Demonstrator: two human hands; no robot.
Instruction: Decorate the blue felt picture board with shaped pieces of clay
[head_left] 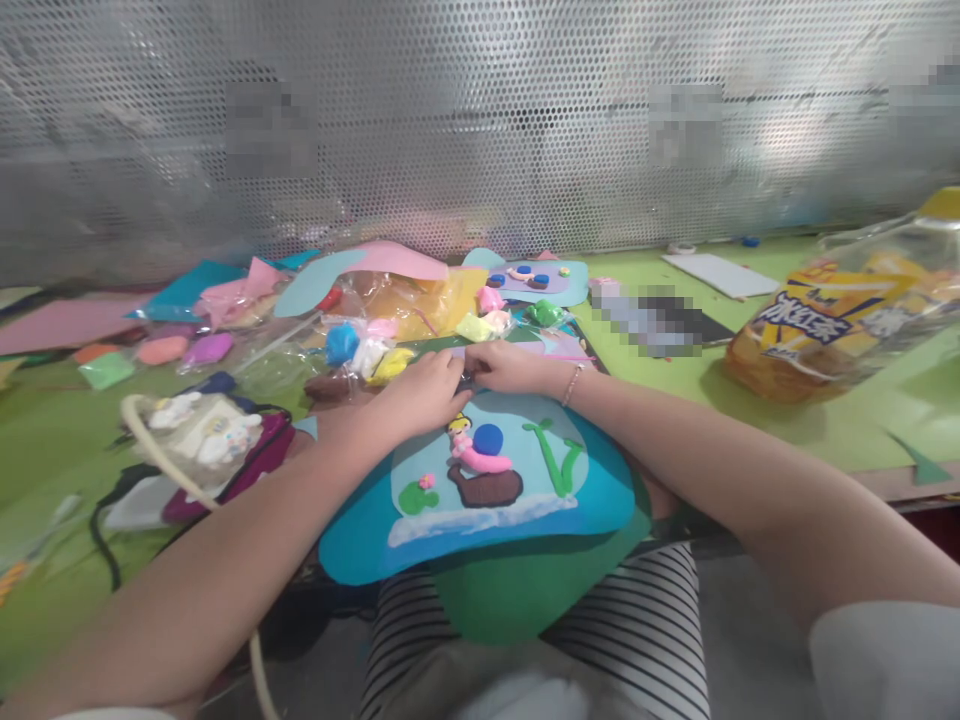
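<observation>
My left hand (429, 392) and my right hand (504, 366) meet at the far edge of a clay picture. The fingers of both are curled in, and whatever they pinch is hidden. Below them lies the picture's blue card (352, 530), topped by a light blue panel. On the panel, a pink clay figure with yellow hair (480, 460) sits over a brown clay boat shape (487, 488), beside a blue clay ball (488, 439). Green clay stems (555, 460) are at right, a green clay leaf with a pink flower (418, 497) at left, and a white clay strip (480, 520) beneath.
Bagged clay lumps (367, 350) spread behind my left hand. A second clay picture (555, 285) lies farther back. At right stands a large iced tea bottle (832, 310); at left is a clear pouch with a cream strap (202, 435). Green card (525, 590) overhangs my lap.
</observation>
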